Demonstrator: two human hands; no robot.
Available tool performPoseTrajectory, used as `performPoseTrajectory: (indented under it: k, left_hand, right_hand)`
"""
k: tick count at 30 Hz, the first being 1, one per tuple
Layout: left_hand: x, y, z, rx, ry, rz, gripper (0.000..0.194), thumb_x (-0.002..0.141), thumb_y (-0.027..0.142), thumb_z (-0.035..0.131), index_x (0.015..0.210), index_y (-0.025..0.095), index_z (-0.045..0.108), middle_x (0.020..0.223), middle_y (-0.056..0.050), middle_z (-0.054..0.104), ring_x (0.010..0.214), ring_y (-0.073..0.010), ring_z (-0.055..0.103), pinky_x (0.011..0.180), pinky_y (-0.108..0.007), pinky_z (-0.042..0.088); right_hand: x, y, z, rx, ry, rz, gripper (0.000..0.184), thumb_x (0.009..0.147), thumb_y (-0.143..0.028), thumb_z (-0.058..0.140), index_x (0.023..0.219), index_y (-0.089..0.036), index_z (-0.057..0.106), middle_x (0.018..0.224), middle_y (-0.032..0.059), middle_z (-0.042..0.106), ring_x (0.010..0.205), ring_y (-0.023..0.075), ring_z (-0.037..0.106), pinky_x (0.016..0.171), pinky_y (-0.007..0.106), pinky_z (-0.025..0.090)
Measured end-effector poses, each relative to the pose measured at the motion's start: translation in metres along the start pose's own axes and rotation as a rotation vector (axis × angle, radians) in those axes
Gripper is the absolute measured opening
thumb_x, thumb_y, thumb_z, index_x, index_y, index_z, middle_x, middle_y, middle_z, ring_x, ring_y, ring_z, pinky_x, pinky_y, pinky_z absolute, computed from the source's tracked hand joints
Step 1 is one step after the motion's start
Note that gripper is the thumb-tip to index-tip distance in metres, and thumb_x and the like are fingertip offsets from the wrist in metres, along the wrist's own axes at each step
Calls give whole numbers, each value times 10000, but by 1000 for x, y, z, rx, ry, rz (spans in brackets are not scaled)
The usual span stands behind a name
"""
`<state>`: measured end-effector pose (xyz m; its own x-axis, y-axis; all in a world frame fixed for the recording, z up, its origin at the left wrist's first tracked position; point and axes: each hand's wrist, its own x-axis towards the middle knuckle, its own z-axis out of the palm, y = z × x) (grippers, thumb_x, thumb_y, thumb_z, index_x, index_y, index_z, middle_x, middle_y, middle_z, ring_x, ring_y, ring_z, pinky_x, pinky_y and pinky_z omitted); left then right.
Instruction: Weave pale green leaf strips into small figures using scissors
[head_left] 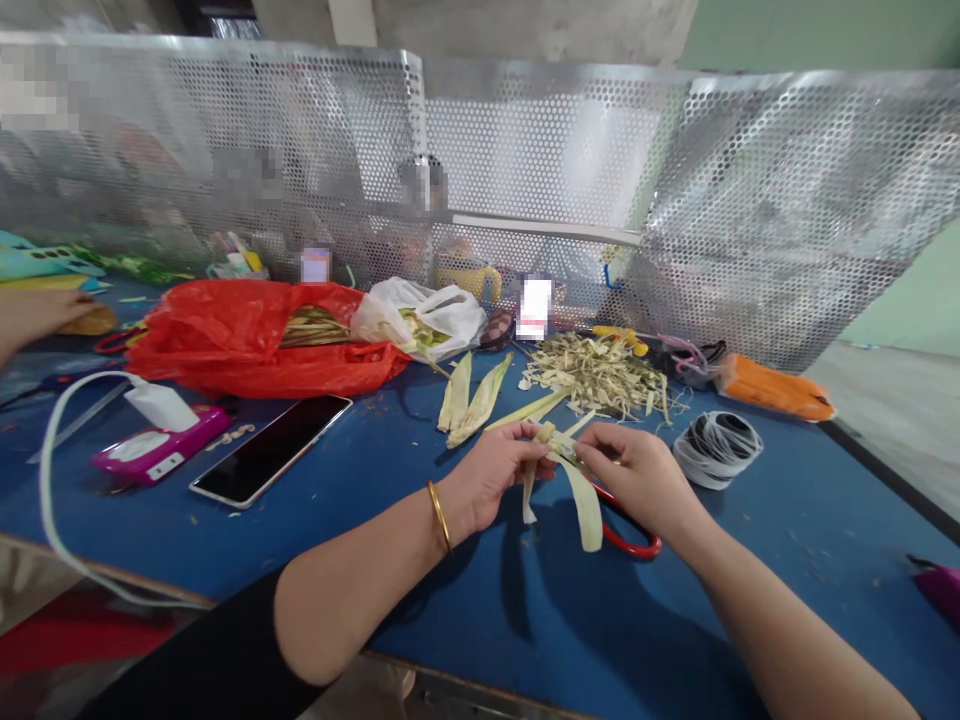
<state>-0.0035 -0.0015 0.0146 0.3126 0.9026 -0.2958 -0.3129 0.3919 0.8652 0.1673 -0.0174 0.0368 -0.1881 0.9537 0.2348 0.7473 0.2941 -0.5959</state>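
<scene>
Between my two hands, above the blue table, is a small woven piece of pale corn husk strips (586, 505) with several loose ends sticking out. My left hand (499, 465) pinches its left side, thumb and fingers closed on it. On the opposite side, my right hand (637, 465) has its fingertips closed on the same piece, close to the crossing of the strips. Beneath my right hand lie scissors with red handles (634, 548), their blades hidden. Beyond my left hand rest two flat corn husks (472, 400). Exactly how the strips interlace is too small to tell.
A heap of husk scraps (600, 375) and a roll of white cord (718, 450) lie behind and to the right. Leftward are a phone (271, 450), a purple power strip (161, 447) and a red plastic bag (247, 345). Another person's hand (45, 312) reaches in at far left.
</scene>
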Motion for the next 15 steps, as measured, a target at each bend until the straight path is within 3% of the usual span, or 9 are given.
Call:
performPoseTrajectory:
  k: [6,10,12,15]
  left_hand:
    - [-3,-2,1,79,-62,49,126,697,99,668,758,141,566,606,15,603,516,-90,582,601,-215,455]
    - [-3,-4,2,71,-61,60,181,671,108,703,813,130,593,628,2,619,494,-93,564,573,-227,461]
    - [-2,-5,2,99,-90,50,124,672,109,685,782,108,627,633,-10,620,479,-84,548,550,-222,452]
    - [-4,-5,4,174,-104,34,25,681,118,653,693,96,650,582,-6,599,457,-79,535,525,-211,425]
  right_hand:
    - [-1,-1,4,-37,19,-7,271,836,-336,518,599,-204,528,576,-22,533,573,130,463,530,242,315]
    - [0,5,9,110,13,55,142,828,-351,560,839,-213,590,585,-46,547,550,127,477,516,234,332]
    - [1,6,10,163,1,49,189,832,-362,564,938,-208,593,563,-63,510,528,123,454,503,232,328]
    - [1,6,9,108,-24,44,194,843,-385,560,886,-210,633,558,-53,511,519,119,431,496,236,308]
